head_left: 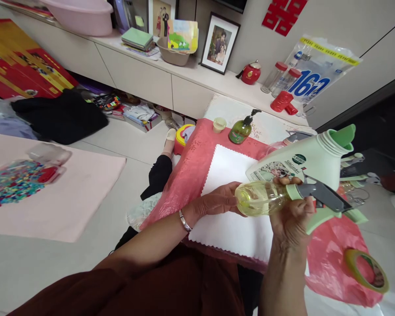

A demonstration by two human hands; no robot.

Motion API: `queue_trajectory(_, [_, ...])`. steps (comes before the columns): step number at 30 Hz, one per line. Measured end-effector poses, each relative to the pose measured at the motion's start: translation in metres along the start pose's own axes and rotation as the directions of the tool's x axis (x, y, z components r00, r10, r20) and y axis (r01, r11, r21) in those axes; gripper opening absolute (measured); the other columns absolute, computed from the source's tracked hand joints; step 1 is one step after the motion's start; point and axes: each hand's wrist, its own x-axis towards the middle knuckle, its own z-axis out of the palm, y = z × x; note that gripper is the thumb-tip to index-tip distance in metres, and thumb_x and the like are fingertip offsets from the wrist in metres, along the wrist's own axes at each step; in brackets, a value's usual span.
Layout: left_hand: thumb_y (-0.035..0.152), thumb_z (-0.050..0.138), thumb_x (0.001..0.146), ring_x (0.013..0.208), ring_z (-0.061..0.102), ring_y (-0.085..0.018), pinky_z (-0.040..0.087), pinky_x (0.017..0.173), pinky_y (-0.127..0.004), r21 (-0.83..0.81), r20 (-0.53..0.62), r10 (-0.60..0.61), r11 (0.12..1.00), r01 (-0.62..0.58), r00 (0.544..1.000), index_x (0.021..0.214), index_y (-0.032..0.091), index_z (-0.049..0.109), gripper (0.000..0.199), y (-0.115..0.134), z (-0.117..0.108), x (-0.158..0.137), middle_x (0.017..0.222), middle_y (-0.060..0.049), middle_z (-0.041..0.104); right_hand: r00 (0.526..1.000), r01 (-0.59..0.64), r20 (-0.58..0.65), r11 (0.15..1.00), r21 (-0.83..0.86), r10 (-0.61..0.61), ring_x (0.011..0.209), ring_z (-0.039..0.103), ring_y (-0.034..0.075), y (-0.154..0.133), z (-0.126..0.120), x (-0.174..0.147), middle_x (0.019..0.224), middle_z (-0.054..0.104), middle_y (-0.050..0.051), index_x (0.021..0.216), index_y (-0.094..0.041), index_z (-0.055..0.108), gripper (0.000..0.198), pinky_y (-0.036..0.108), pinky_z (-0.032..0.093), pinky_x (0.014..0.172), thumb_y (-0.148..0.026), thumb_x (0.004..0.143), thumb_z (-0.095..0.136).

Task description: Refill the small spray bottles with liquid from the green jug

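A clear spray bottle [261, 199] of pale yellow liquid lies on its side in the air, its grey and green spray head [322, 195] pointing right. My left hand [220, 200] grips the bottle's base, and my right hand [291, 217] is wrapped around its neck. Right behind it stands a large pale green jug [306, 160] with an open spout and a printed label. Beneath my hands is a white scallop-edged cloth [213, 228], laid over a pink plastic sheet [184, 184]. A green pump bottle [240, 131] and a small cup [219, 125] stand beyond it.
At the right lies a roll of tape [367, 270]. Red-lidded jars [276, 77], a red pot [250, 73] and a framed photo [220, 42] line the cabinet top. Colourful small pieces [16, 180] are spread on a pink sheet [85, 193] at left.
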Motion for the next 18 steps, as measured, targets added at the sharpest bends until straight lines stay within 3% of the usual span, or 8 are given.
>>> queue_trajectory(6, [0.025,0.097,0.063,0.118,0.065,-0.027,0.054,0.095,-0.038,0.008,-0.092,0.047,0.999,-0.046,0.995,0.130,0.024,0.063,0.075,0.002,0.003,0.002,0.138,-0.013,0.063,0.996,0.044,0.082,0.998,-0.048,-0.040,0.124,0.055,0.025,0.007,-0.001,-0.011,0.124,0.060,0.007,0.109,-0.023,0.076,0.040,0.048,0.041,0.118,-0.042,0.077,0.092])
queue_trajectory(10, [0.026,0.097,0.065,0.122,0.064,-0.029,0.053,0.099,-0.042,0.017,-0.110,0.066,0.998,-0.064,0.992,0.129,0.025,0.063,0.073,0.003,0.005,0.002,0.138,-0.012,0.064,0.994,0.036,0.109,0.998,-0.050,-0.030,0.128,0.053,0.025,0.016,-0.005,-0.022,0.131,0.057,0.009,0.116,-0.023,0.073,0.042,0.046,0.045,0.113,-0.033,0.079,0.089])
queue_trajectory(15, [0.026,0.096,0.067,0.121,0.065,-0.029,0.054,0.097,-0.040,0.014,-0.120,0.080,0.997,-0.079,0.990,0.128,0.024,0.063,0.070,0.004,0.008,0.002,0.137,-0.013,0.064,0.983,-0.088,0.142,0.979,-0.184,0.115,0.131,0.050,0.030,0.024,-0.015,-0.032,0.141,0.049,0.014,0.148,-0.023,0.050,0.088,0.051,0.047,0.111,-0.029,0.072,0.092])
queue_trajectory(18, [0.025,0.097,0.064,0.115,0.067,-0.026,0.056,0.092,-0.036,0.012,-0.138,0.073,0.997,-0.072,0.988,0.126,0.024,0.064,0.071,0.003,0.008,0.001,0.133,-0.012,0.067,0.979,-0.096,0.154,0.964,-0.250,0.137,0.132,0.049,0.028,0.026,-0.019,-0.034,0.145,0.046,0.014,0.154,-0.023,0.041,0.100,0.047,0.046,0.113,-0.028,0.069,0.095])
